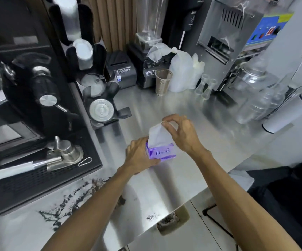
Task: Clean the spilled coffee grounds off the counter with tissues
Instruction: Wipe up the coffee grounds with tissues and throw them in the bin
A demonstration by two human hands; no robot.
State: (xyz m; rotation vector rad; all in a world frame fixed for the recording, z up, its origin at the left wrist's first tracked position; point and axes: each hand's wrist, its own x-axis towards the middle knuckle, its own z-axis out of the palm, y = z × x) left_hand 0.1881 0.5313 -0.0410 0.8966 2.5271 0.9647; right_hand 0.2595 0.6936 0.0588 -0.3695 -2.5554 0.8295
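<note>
Two hands: left hand [139, 156] and right hand [182, 134]. One tissue pack [162, 153], one tissue [155, 133], one blender [144, 58], one receipt printer [123, 69], one metal cup [163, 82], one plastic bag [181, 69].

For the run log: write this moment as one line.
left hand: holds purple tissue pack | right hand: pinches tissue standing out of pack | coffee grounds: unwiped on steel counter

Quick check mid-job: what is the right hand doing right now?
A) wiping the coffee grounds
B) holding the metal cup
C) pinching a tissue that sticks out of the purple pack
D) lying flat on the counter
C: the right hand pinches the top of the white tissue rising from the purple pack, which the left hand holds.
</note>
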